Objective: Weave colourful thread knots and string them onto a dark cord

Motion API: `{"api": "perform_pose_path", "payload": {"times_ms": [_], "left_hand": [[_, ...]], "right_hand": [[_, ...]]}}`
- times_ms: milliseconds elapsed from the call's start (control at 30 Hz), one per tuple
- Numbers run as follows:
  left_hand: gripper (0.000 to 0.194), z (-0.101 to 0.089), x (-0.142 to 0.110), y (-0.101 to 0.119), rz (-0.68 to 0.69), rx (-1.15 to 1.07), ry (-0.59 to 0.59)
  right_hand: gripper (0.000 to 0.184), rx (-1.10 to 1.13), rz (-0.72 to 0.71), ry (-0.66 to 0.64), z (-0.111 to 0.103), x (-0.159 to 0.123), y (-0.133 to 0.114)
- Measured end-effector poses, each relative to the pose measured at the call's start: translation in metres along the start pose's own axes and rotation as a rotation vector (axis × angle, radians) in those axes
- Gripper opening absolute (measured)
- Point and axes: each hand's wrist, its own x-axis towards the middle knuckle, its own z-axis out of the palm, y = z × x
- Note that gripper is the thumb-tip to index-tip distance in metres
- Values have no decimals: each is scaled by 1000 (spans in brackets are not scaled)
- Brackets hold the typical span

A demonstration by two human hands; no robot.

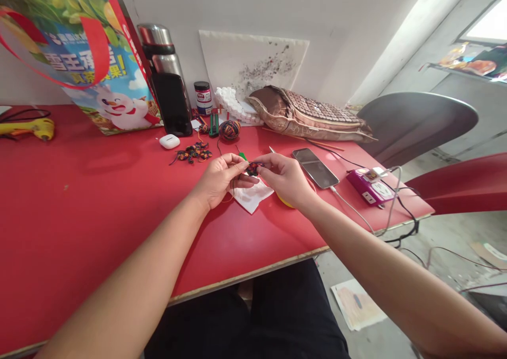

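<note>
While the left hand (217, 182) pinches a multicolored yarn piece (253, 169) over the white tissue (253, 196), fingers loosely curled, the right hand (287, 178) pinches its other side, nearly closed. Looks like fiddly close-up work; shifting it calls for light fingertips imo.

My fingers cover part of the small dark multicoloured yarn piece (253, 169). My right hand (285, 178) hides most of the round yellow thing (285, 200). The yellow glue gun (29, 130) is cut by the left edge.
</note>
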Motion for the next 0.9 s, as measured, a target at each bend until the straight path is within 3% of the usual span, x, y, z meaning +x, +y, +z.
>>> {"api": "perform_pose_path", "payload": {"times_ms": [333,433,500,600,700,900], "left_hand": [[18,1,0,1,37,23,49],[17,1,0,1,79,43,86],[16,1,0,2,107,67,114],[16,0,0,3,143,111,159],[17,-2,1,1,190,137,213],[19,-7,5,-6,367,228,254]], "right_hand": [[36,28,71,-69,2,-3,-7],[33,-287,60,-24,-11,-6,-15],[34,-747,56,-7,-25,-9,-20],[38,-1276,188,-141,-44,-15,-22],[44,-1391,289,-269,-53,-21,-22],[34,-1307,347,-367,-47,-20,-31]]}}
